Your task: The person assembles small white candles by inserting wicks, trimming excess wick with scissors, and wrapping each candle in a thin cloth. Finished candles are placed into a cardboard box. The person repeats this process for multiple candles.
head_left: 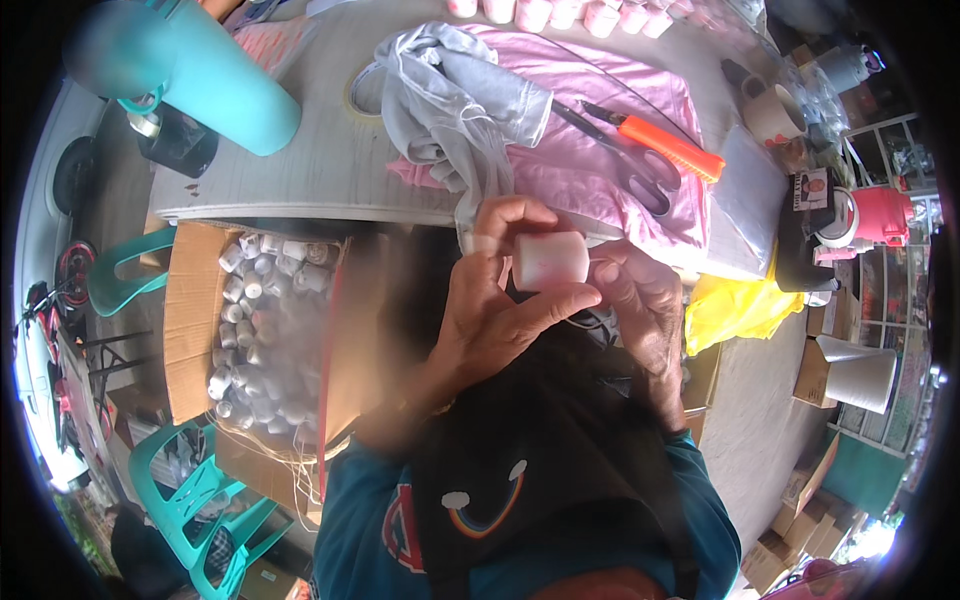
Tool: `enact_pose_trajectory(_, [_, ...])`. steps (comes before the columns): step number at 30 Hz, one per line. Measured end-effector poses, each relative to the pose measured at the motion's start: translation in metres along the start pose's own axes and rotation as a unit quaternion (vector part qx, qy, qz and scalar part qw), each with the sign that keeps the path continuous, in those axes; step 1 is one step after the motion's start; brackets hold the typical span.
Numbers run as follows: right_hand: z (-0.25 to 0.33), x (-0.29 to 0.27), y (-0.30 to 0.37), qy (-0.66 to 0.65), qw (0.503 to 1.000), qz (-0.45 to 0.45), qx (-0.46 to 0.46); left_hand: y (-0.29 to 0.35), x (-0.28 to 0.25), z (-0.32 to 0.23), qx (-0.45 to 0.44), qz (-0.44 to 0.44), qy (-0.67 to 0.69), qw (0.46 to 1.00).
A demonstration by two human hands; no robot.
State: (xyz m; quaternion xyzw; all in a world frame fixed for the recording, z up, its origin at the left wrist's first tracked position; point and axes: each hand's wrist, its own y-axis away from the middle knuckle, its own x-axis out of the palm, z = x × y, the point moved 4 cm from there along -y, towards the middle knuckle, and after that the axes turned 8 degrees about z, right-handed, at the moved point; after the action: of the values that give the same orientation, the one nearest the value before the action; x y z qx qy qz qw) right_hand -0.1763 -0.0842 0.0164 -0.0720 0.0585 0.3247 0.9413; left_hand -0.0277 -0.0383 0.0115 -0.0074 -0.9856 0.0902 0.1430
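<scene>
Two bare hands meet around one small white cylinder [551,262] with a pinkish tint, just off the near edge of the table [310,170]. The left hand [485,310] pinches it, the thumb running along below and the curled fingers behind and above, so that the cylinder sits at the mouth of this grasp. The right hand [643,305] is at its right end, thumb and fingers bunched close beside it; whether these fingertips grip the cylinder or something finer, I cannot tell.

Beyond the hands, a grey cloth [430,85] and a pink cloth [610,80] lie on the table, with scissors [600,139] and an orange-handled tool [675,148] on the pink one. Left of the left forearm, a cardboard box [193,330] holds many small pale pieces [255,355]. A yellow bag [740,312] is right of the right hand.
</scene>
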Motion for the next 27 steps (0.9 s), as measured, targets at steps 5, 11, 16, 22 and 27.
enact_pose_trajectory(5, [-0.007, 0.000, 0.000, -0.223, 0.974, 0.003, -0.022, 0.003, -0.018, -0.011, -0.017, -0.046, 0.094, 0.994])
enact_pose_trajectory(11, [0.031, -0.009, -0.046, 0.230, 0.958, 0.008, -0.172, 0.022, -0.054, -0.032, -0.004, -0.117, 0.028, 0.993])
enact_pose_trajectory(16, [0.029, 0.004, -0.130, 0.418, 0.888, -0.109, -0.156, 0.034, -0.065, -0.031, -0.004, -0.099, 0.051, 0.994])
enact_pose_trajectory(22, [0.068, -0.010, -0.184, 0.408, 0.893, -0.012, -0.191, 0.045, -0.074, -0.028, 0.015, -0.135, 0.025, 0.990])
enact_pose_trajectory(27, [0.146, -0.079, -0.138, -0.399, 0.866, 0.146, -0.264, 0.049, -0.077, -0.032, 0.056, -0.140, 0.071, 0.986])
